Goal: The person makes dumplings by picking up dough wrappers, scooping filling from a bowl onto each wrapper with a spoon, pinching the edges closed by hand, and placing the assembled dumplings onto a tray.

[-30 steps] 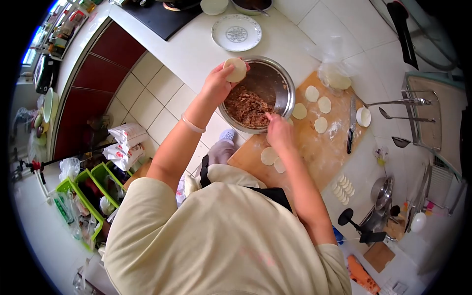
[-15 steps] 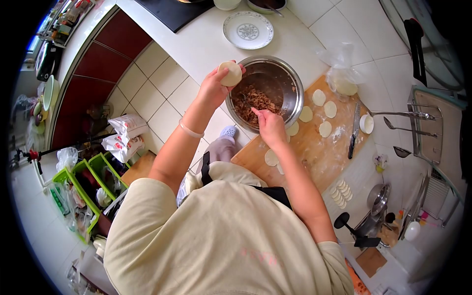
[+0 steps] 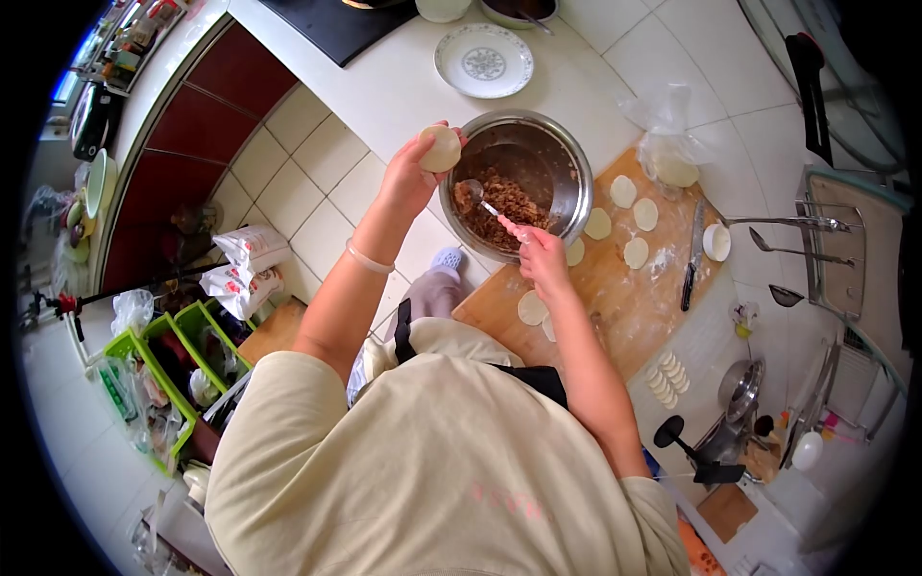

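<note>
A round dough wrapper (image 3: 441, 150) lies in my left hand (image 3: 408, 176), its fingers curled behind it, just off the left rim of a steel mixing bowl (image 3: 573, 158). Brown minced filling (image 3: 517, 199) covers the bottom of that bowl. My right hand (image 3: 545, 259) grips the pink handle of a spoon (image 3: 495, 212) over the bowl's near side. The spoon's metal head is at the left inner wall, with some filling at it. More wrappers (image 3: 636, 253) lie spread on a floured wooden board (image 3: 615, 317) to the right.
A knife (image 3: 693, 252) and a small white cup (image 3: 716, 242) rest at the board's right edge. Behind it is a plastic bag with dough (image 3: 672, 158). A patterned plate (image 3: 483, 60) stands beyond the bowl. Folded dumplings (image 3: 667, 379) sit in rows, near right.
My right hand has drawn back toward me and right, bringing the spoon up out of the filling into view. My left hand with the wrapper has shifted slightly left.
</note>
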A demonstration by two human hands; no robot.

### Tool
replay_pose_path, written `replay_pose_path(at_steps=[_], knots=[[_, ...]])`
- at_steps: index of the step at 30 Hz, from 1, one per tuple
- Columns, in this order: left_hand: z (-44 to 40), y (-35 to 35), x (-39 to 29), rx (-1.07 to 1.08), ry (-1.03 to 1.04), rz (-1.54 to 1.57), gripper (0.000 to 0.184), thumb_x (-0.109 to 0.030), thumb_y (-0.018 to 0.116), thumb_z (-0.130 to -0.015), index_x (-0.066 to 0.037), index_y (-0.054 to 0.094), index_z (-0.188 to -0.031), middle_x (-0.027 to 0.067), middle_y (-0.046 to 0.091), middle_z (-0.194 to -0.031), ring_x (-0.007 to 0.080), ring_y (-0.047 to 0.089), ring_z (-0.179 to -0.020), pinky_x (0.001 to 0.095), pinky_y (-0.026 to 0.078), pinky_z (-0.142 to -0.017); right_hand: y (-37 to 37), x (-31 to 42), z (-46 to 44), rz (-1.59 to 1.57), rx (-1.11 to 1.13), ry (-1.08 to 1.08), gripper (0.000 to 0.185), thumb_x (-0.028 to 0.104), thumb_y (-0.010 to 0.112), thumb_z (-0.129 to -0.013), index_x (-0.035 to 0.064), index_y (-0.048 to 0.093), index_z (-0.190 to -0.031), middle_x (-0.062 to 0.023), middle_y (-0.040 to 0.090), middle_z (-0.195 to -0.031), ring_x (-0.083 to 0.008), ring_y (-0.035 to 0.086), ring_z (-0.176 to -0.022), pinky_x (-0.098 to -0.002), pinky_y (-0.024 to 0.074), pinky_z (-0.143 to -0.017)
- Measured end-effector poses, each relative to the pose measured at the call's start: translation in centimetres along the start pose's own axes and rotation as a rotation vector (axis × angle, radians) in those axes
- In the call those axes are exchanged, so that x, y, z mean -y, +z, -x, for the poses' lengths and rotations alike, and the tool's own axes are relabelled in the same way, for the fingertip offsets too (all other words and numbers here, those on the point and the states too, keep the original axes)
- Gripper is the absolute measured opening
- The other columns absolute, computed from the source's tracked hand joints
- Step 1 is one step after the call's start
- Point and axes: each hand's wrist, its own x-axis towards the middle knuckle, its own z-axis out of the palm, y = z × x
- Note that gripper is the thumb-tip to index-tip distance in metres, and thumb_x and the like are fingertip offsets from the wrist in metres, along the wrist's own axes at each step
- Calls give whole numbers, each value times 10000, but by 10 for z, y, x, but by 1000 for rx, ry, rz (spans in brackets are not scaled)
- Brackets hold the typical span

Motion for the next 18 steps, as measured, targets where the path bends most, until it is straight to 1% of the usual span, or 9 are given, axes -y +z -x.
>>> replay_pose_path(at_steps=[1,3,6,7,8,11,14,16,18], knots=[[-1,-1,1,0,15,-2,342,-180,446,-972,3,455,-1261,163,588,-1197,283,579,-1119,339,480,-916,0,6,6,-102,13,81,234,152,468,-977,-20,626,-982,-44,707,-984,-16,396,-468,-202,313,-394],[-3,-3,7,0,-2,9,366,-192,454,-966,4,441,-1274,172,570,-1221,293,560,-1143,363,471,-944,1,21,24,-227,-69,20,207,169,476,-978,17,617,-997,-83,652,-1159,27,242,-445,-146,178,-380],[-7,-3,29,-4,-73,84,402,-247,455,-962,-13,439,-1288,164,559,-1245,287,550,-1154,382,465,-962,-7,34,43,-319,-32,-150,206,174,503,-968,16,614,-1040,-33,647,-1103,19,245,-454,-151,199,-379],[-6,3,38,-10,-124,149,414,-289,448,-964,-31,450,-1288,147,566,-1244,273,559,-1140,376,468,-952,-10,37,47,-323,7,-187,206,164,499,-968,17,616,-1055,-91,530,-1338,21,237,-461,-146,206,-384],[-4,9,47,-16,-182,111,455,-387,423,-965,-68,477,-1285,102,585,-1225,250,569,-1119,368,478,-907,-10,41,52,-323,4,-189,206,164,499,-968,17,616,-1055,-91,530,-1338,21,237,-461,-146,206,-384],[4,31,67,42,-256,150,474,-431,394,-970,-83,495,-1276,77,597,-1203,233,566,-1119,363,465,-898,-7,46,61,-290,-49,-258,231,151,488,-971,-1,608,-1098,-71,593,-1257,21,239,-473,-135,204,-396],[15,60,74,-15,-252,203,493,-445,382,-975,-75,486,-1283,87,604,-1174,252,545,-1151,380,444,-924,-6,41,62,147,-207,-527,251,136,475,-973,-26,593,-1126,-80,627,-1209,-16,460,-533,-172,379,-458],[17,67,79,26,-223,230,504,-449,368,-980,-61,474,-1284,114,598,-1175,290,524,-1175,400,426,-953,3,49,71,626,-406,-825,237,97,483,-959,-36,571,-1135,-114,670,-1092,-242,655,-987,-319,539,-797],[19,73,80,35,-223,267,508,-448,369,-980,-47,465,-1276,143,582,-1192,329,510,-1186,424,423,-969,4,43,73,747,-450,-871,236,83,498,-946,-24,565,-1146,-117,668,-1084,-255,655,-973,-333,544,-780]])
